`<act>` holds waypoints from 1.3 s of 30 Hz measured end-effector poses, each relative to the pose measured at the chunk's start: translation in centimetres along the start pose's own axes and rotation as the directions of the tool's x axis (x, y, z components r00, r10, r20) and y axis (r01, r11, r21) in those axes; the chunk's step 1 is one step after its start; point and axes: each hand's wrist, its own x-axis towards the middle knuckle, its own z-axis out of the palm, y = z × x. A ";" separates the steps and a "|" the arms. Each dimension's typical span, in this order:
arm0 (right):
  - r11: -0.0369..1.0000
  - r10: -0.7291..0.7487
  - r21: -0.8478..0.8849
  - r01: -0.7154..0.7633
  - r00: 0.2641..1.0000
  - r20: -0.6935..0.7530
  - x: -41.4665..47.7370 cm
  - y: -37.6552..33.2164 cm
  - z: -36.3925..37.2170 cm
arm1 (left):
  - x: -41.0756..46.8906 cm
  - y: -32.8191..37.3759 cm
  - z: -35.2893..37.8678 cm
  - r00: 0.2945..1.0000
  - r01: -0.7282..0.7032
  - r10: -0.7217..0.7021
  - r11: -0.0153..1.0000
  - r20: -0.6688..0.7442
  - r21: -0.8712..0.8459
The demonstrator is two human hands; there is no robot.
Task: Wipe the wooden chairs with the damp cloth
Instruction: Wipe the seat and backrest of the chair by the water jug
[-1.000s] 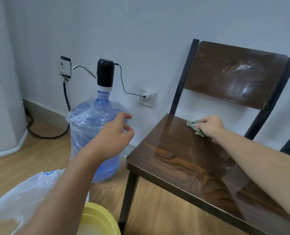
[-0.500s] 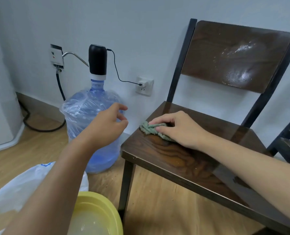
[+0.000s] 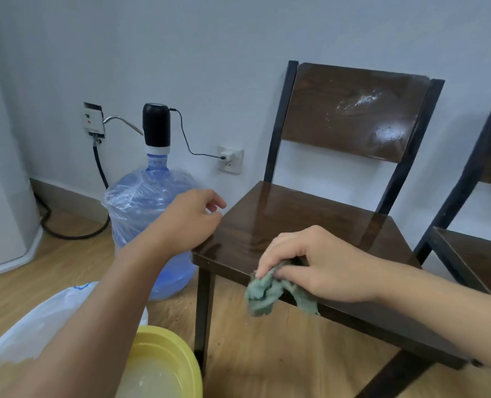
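A dark wooden chair (image 3: 301, 216) with black metal legs stands against the wall; its seat and backrest shine wet. My right hand (image 3: 321, 262) grips a crumpled green cloth (image 3: 267, 294) at the seat's front edge, and the cloth hangs down over that edge. My left hand (image 3: 189, 222) hovers by the seat's left front corner with fingers loosely curled and nothing in it. A second wooden chair (image 3: 474, 254) is partly in view at the right.
A blue water jug (image 3: 146, 214) with a black pump stands left of the chair, its cable plugged into a wall socket (image 3: 230, 159). A yellow basin (image 3: 163, 366) with water and a white plastic bag (image 3: 28, 334) sit on the wooden floor below. A white appliance (image 3: 0, 211) stands at the far left.
My right hand has dragged the cloth from the back of the seat forward to the front edge, where it now hangs over. My left hand stayed near the seat's left side.
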 end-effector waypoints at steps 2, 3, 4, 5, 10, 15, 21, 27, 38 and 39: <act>0.978 0.191 0.116 -0.172 0.965 -0.177 -1.4 2.7 -2.8 | -0.2 0.3 0.5 0.999 -0.029 0.028 0.999 0.020 0.034; 0.954 0.290 0.159 -0.253 0.913 -0.287 -1.7 4.6 -4.2 | -0.2 0.5 0.7 0.999 -0.041 0.040 0.998 0.023 0.045; 0.921 0.386 0.214 -0.325 0.840 -0.381 -1.6 7.0 -5.6 | -0.3 0.8 0.9 0.999 -0.048 0.047 0.997 0.025 0.055; 0.873 0.488 0.273 -0.405 0.750 -0.447 -1.4 9.4 -6.8 | -0.3 1.0 1.1 0.998 -0.055 0.054 0.997 0.027 0.061; 0.714 0.661 0.216 -0.666 0.538 -0.523 -0.7 16.8 -6.5 | -0.4 2.0 2.0 0.995 -0.093 0.090 0.994 0.047 0.055; 0.880 0.465 0.134 -0.456 0.768 -0.440 -0.9 10.7 -2.1 | -0.3 2.0 2.5 0.992 -0.114 0.110 0.991 0.057 0.067; 0.942 0.310 0.200 -0.271 0.928 -0.204 -7.6 3.1 0.2 | -0.4 1.8 2.4 0.993 -0.119 0.119 0.989 0.009 0.089; 0.849 0.462 0.354 -0.392 0.876 -0.137 -13.8 3.8 -3.8 | -0.5 2.6 2.6 0.986 -0.169 0.168 0.981 0.015 0.095; 0.673 0.733 0.610 -0.419 0.270 -0.624 -8.8 20.4 -10.1 | -0.4 4.0 4.1 0.973 -0.226 0.219 0.969 0.071 0.100; 0.681 0.725 0.573 -0.455 0.311 -0.615 -7.5 21.0 -9.6 | -0.5 3.9 4.2 0.971 -0.233 0.226 0.967 0.080 0.099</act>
